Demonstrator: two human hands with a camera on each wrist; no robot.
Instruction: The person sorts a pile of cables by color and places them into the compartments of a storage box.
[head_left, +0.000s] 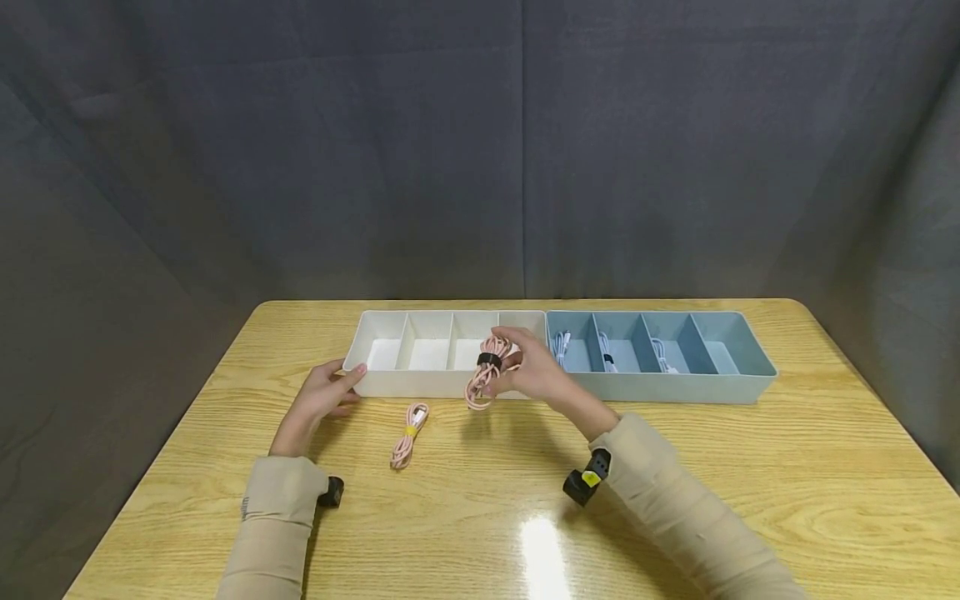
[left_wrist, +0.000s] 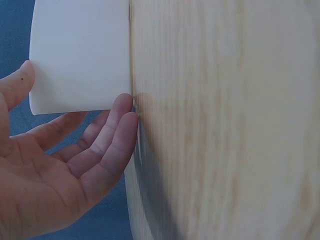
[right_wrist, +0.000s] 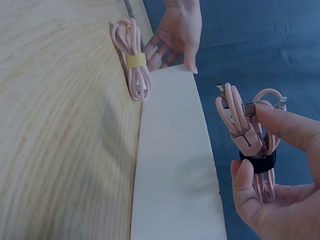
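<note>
In the head view, my right hand [head_left: 534, 367] holds a pink cable bundle [head_left: 487, 371] in front of the white divided box [head_left: 420, 383]. Thumb and fingers pinch the coil around its black strap [right_wrist: 258, 162], and metal plugs stick out of it in the right wrist view. My left hand [head_left: 324, 396] holds the near left corner of the white box, its thumb at the rim and its other fingers about the end wall [left_wrist: 80, 65]. A second pink cable bundle [head_left: 402, 448], tied with a yellow strap, lies on the table just before the box.
A blue-grey divided box [head_left: 675, 387] adjoins the white one on the right. Three of its compartments hold pale cables, among them one cable [head_left: 561, 346] in the leftmost. Behind the wooden table [head_left: 450, 533] hangs a dark curtain [head_left: 420, 167].
</note>
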